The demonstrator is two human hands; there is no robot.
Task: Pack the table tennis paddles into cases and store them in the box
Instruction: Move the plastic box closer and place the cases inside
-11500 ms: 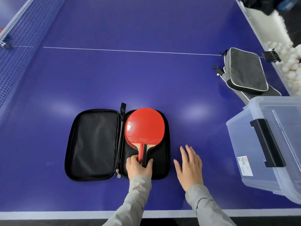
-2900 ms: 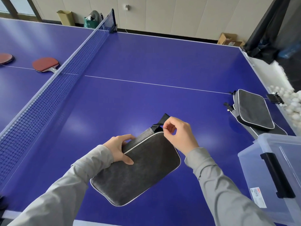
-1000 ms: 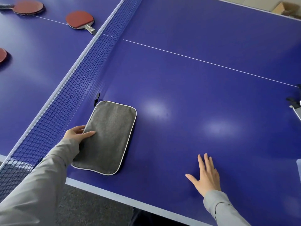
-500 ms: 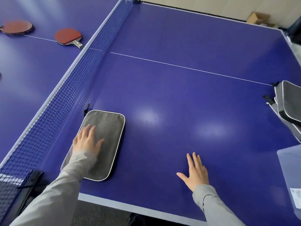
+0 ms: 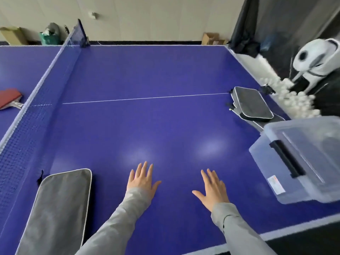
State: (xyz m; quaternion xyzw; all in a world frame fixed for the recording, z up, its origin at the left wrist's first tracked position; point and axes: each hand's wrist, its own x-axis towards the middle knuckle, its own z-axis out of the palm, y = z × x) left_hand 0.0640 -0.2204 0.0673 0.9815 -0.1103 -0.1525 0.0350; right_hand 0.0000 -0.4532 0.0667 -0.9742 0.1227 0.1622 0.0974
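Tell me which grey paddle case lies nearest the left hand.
The grey zipped fabric case with white piping by the net, just beside the left hand; the other cases lie stacked far off by the clear box.

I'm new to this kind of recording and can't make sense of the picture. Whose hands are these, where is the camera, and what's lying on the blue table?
There is no machine here. A person wears a wide-angle camera on the head, so you look forward and down along their grey sleeves. The left hand and right hand lie flat and open on the blue table tennis table; neither holds anything.

At the lower left, beside the net, lies a closed grey paddle case. At the far right edge sit more cases, stacked. Nearer on the right is a clear plastic box with its lid on and a black handle. Across the net, at the left edge, part of a red paddle shows. Beyond the table's right edge is a heap of white balls.
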